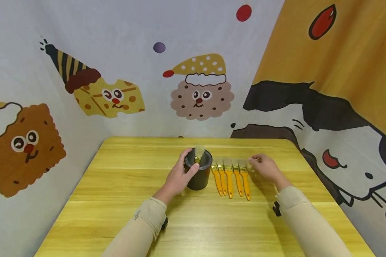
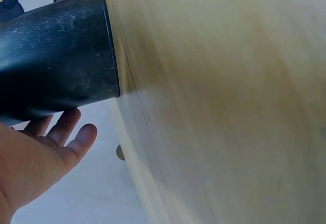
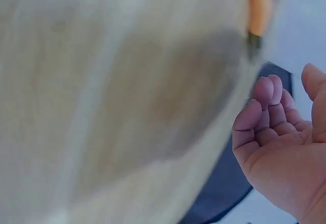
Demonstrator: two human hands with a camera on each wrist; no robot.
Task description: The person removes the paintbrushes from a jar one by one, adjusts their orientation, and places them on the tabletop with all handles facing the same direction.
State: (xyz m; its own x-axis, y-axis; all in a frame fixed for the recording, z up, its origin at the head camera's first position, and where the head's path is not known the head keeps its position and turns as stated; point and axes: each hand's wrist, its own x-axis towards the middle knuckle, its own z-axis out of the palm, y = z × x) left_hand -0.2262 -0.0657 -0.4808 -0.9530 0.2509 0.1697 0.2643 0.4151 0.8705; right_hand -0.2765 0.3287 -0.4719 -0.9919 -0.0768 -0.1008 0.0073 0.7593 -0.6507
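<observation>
A black cylindrical cup [image 1: 197,180] stands upright on the wooden table. My left hand [image 1: 179,177] holds it by the rim and left side, the thumb at the near rim. In the left wrist view the fingers [image 2: 66,127] lie along the cup's wall. One paintbrush [image 1: 198,154] stands in the cup, bristles up, its handle hidden inside. Right of the cup lies a row of paintbrushes [image 1: 229,178] with orange handles toward me. Beside the bristles of the rightmost paintbrush [image 1: 244,176] is my right hand [image 1: 266,167]. Its fingers [image 3: 247,117] are loosely bent and hold nothing.
The yellow wooden table [image 1: 122,200] has its far edge just beyond the cup and brushes. Behind it hangs a white and orange cloth [image 1: 141,21] printed with cartoon figures.
</observation>
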